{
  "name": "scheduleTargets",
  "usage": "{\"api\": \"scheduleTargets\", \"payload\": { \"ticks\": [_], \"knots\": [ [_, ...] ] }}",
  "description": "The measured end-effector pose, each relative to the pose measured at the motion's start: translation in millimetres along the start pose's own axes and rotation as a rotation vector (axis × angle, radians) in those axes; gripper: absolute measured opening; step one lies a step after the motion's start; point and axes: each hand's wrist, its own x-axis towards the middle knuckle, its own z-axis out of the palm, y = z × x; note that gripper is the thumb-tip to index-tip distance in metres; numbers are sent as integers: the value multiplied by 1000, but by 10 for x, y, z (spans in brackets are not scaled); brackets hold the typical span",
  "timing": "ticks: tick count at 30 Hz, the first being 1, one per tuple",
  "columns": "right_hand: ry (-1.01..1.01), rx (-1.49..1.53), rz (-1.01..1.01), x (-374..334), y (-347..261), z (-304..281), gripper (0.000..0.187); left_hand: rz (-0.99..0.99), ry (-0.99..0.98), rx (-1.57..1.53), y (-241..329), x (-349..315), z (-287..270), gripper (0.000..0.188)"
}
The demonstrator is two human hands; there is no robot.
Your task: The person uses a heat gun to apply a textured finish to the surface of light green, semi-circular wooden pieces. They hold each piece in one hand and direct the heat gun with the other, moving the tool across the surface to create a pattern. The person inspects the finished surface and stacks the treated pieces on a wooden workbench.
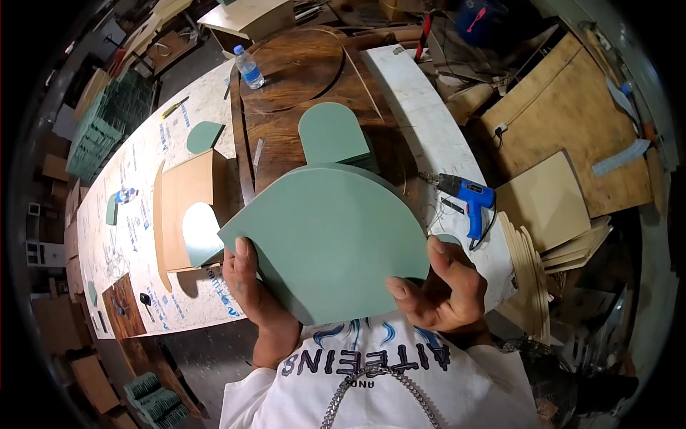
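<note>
Close in front of my chest I hold a large green board [329, 236] with one broad rounded end and straight sides. My left hand [254, 289] grips its left edge, the thumb lying on the upper face and the other fingers hidden beneath. At the lower right edge my right hand [454, 289] is closed on the same board, thumb and a finger showing. Just beyond it lies a stack of smaller green arch-shaped boards [332, 132] on a dark wooden panel [286, 136]. A shiny pale arch-shaped piece [200, 232] rests by an open cardboard box [191, 182], left of my left hand.
A blue heat gun [468, 196] with a cord lies on the white table [421, 100] at the right. A water bottle [250, 71] stands at the back, and another bottle [126, 195] lies at the left. Pale boards [525, 272] lean beyond the right edge.
</note>
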Motion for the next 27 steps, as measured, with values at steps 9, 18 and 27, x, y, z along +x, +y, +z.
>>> {"api": "scheduleTargets", "payload": {
  "ticks": [9, 18, 27],
  "knots": [
    [44, -104, -13, -48, 15, 71, 50, 154, -120, 189, -99, 15, -238, 43],
    [240, 643, 210, -95, 68, 343, 91, -28, -119, -74, -133, -55, -63, 44],
    [73, 167, 389, -103, 110, 258, 13, 438, -115, 128, -175, 381, 305, 89]
  ]
}}
